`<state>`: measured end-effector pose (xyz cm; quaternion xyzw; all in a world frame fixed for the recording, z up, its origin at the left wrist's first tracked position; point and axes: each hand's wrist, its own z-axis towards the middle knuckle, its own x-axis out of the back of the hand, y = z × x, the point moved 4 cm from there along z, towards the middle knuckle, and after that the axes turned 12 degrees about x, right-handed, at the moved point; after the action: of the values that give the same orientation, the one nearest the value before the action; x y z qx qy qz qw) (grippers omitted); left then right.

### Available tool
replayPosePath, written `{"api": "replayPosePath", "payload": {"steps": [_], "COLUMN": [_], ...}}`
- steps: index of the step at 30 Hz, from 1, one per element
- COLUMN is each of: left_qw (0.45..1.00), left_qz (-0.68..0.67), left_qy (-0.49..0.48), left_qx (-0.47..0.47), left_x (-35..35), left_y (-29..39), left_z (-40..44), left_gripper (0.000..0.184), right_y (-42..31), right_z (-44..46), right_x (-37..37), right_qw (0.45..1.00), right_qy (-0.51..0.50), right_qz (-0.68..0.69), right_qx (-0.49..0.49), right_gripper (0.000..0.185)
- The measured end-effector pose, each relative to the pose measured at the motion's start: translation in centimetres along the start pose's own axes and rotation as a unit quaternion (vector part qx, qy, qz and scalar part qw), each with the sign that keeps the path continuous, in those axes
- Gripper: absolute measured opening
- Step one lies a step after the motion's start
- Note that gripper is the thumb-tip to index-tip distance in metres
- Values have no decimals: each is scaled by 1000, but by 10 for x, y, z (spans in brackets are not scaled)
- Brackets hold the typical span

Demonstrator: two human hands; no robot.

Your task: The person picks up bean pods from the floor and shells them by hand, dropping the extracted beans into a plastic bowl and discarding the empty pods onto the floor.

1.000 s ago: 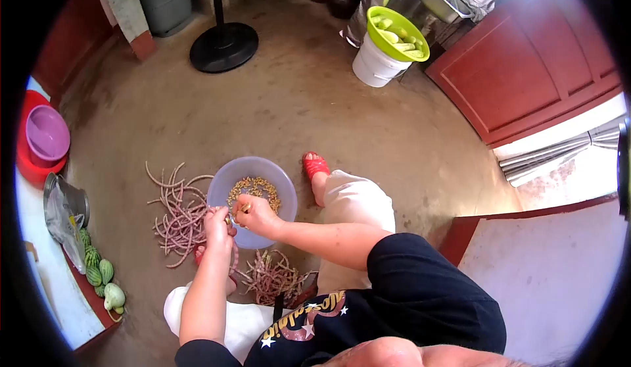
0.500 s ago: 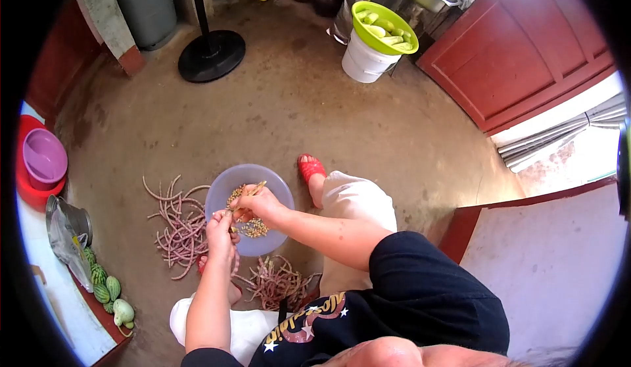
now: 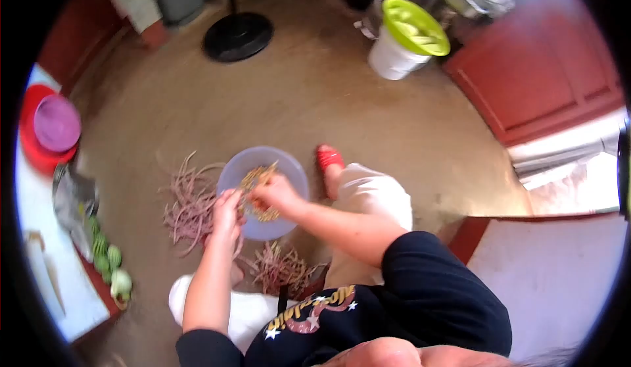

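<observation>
Both of my hands are over the pale purple basin (image 3: 294,163), which stands on the floor with loose tan beans (image 3: 264,213) in it. My left hand (image 3: 228,208) is closed on a bean pod at the basin's left side. My right hand (image 3: 275,194) is closed too, with a pale piece of pod sticking out above its fingers. A heap of long purple pods (image 3: 187,209) lies left of the basin. Nearer my body is a second tangled heap of pods (image 3: 281,269). Motion blur softens the fingers.
A white bucket (image 3: 393,58) carries a green basin (image 3: 396,8) of pale green vegetables. A round black stand base (image 3: 238,37) is on the floor ahead. At the left are red and purple basins (image 3: 58,123) and small melons (image 3: 114,255). A red door (image 3: 539,71) is at the right.
The camera view has shifted, so the surroundings sit further right and slightly higher. My hands stay together over the basin, and the piece of pod still shows at my right hand.
</observation>
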<state>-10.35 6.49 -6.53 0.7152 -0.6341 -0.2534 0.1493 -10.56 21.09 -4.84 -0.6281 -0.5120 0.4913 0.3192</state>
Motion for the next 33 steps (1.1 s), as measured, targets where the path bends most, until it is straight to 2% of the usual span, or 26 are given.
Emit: {"api": "replayPosePath", "payload": {"steps": [2, 5, 7, 9, 11, 16, 17, 19, 20, 22, 25, 28, 33], "left_qw": [998, 996, 997, 995, 987, 993, 993, 996, 993, 989, 990, 995, 994], "left_qz": [-36, -81, -75, -88, -105, -97, -92, -85, -95, -103, -71, -44, -15], "left_qy": [25, 9, -10, 9, 81, 16, 7, -36, -65, -102, -125, -93, -112], "left_qx": [-46, -27, -25, -35, -86, -71, -68, -19, -15, -6, -4, -8, 6], "left_x": [9, 22, 24, 31, 52, 57, 59, 48, 41, 26, 10, 3, 2], "left_y": [-1, 7, 6, 10, 20, 20, 18, 19, 19, 15, 11, 6, -2], "left_z": [8, 12, 14, 14, 18, 12, 13, 0, -4, -10, -19, -20, -15], "left_gripper": [8, 8, 8, 8, 7, 12, 13, 20, 21, 22, 24, 23, 25], "right_y": [-3, -5, -4, -4, -8, -10, -14, -14, -12, -11, -10, -8, 1], "right_z": [-3, -13, -13, -7, -7, -12, -13, -10, -10, -10, -5, -1, -1], "right_x": [-3, -11, -9, -1, 0, -8, -10, -11, -14, -18, -21, -24, -22], "right_qw": [999, 996, 993, 987, 984, 969, 972, 989, 990, 993, 995, 993, 993], "right_qy": [-24, -65, -11, 3, 1, -33, -49, -73, -71, -95, -69, -100, -115], "right_qz": [-11, 16, 92, 130, 144, 213, 206, 91, 92, -64, -64, -61, -21], "right_qx": [-32, -54, -77, -98, -105, -117, -102, -86, -85, -34, -13, -8, -17], "right_gripper": [6, 6, 3, 3, 4, 4, 4, 7, 7, 13, 14, 13, 12]}}
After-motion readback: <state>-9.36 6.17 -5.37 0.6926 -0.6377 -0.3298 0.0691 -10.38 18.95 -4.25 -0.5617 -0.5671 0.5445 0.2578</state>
